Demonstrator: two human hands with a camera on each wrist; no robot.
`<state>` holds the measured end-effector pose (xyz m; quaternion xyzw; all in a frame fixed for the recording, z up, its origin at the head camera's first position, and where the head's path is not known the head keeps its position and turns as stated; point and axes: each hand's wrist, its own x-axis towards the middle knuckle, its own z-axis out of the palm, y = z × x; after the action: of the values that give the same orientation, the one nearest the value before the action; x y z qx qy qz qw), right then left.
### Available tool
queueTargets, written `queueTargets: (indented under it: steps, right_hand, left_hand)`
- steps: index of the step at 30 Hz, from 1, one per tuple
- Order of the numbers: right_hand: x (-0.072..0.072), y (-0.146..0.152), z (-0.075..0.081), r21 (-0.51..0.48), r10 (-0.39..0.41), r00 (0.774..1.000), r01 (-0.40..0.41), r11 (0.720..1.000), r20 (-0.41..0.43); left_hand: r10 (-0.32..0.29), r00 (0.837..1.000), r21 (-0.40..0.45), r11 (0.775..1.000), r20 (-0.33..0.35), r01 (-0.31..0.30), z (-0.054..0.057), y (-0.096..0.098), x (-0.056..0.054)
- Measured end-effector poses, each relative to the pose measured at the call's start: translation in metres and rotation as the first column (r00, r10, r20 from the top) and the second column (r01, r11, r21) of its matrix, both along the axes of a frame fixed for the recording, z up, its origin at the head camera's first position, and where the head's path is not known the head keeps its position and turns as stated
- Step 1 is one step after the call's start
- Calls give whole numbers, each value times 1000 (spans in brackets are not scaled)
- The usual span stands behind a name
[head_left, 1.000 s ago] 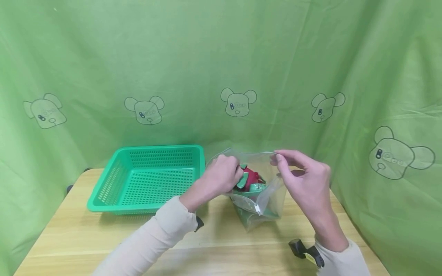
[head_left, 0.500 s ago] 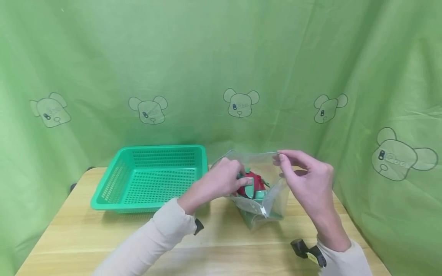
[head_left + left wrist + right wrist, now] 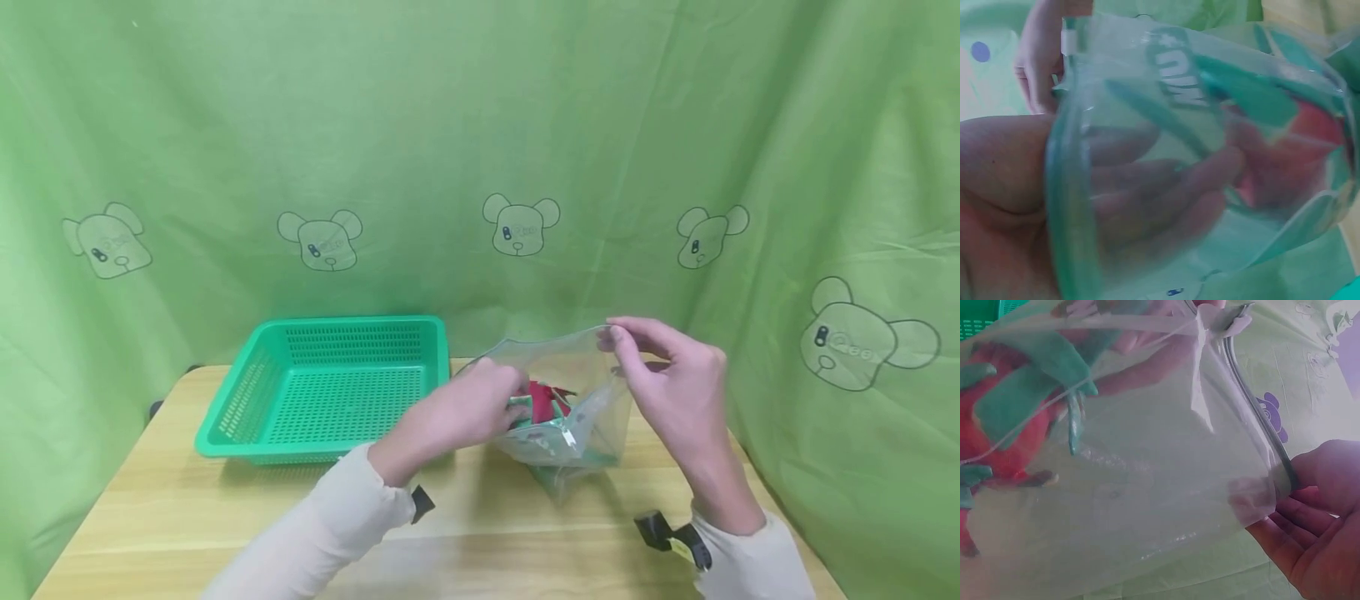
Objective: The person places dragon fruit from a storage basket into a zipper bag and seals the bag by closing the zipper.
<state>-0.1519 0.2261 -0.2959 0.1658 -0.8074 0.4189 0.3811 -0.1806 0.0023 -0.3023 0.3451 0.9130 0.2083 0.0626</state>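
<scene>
A clear zip bag (image 3: pixel 600 417) with a slider stands tilted on the table, its mouth spread. Inside lies a red dragon fruit (image 3: pixel 542 402) with green scales, plainest in the right wrist view. My left hand (image 3: pixel 480 404) reaches in over the bag's left side. In the left wrist view, its fingers (image 3: pixel 1172 200) stretch out behind the film, with the tips against or close to the fruit. At the far right corner, my right hand (image 3: pixel 678 392) pinches the rim between thumb and fingers. Part of the fruit is hidden by the left hand and the bag's front wall.
A green plastic basket (image 3: pixel 337 404) with slotted walls stands left of the bag on the wooden table (image 3: pixel 450 550). Green curtains (image 3: pixel 420 150) with bear-head prints hang behind and at both sides. Black wrist mounts (image 3: pixel 671 537) sit by both sleeves.
The dragon fruit sits lower in the bag, and my left hand has dipped slightly with it. My right hand has lifted the rim a little, and the bag leans more to the right.
</scene>
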Motion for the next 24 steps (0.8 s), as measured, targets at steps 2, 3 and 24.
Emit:
queueTargets:
  steps: [2,3,24]
  right_hand:
    - [0,0,1,1,-2,1000,2,1000,2]
    - [-1,-1,1,0,-2,1000,2,1000,3]
    - [-6,-11,2,-1,41,999,-41,999,13]
  left_hand:
    - [-2,1000,2,1000,20,2,4,-3,5]
    - [-4,999,9,1000,34,4,6,-5,8]
    - [133,982,382,921,-131,-74,23,-41,12]
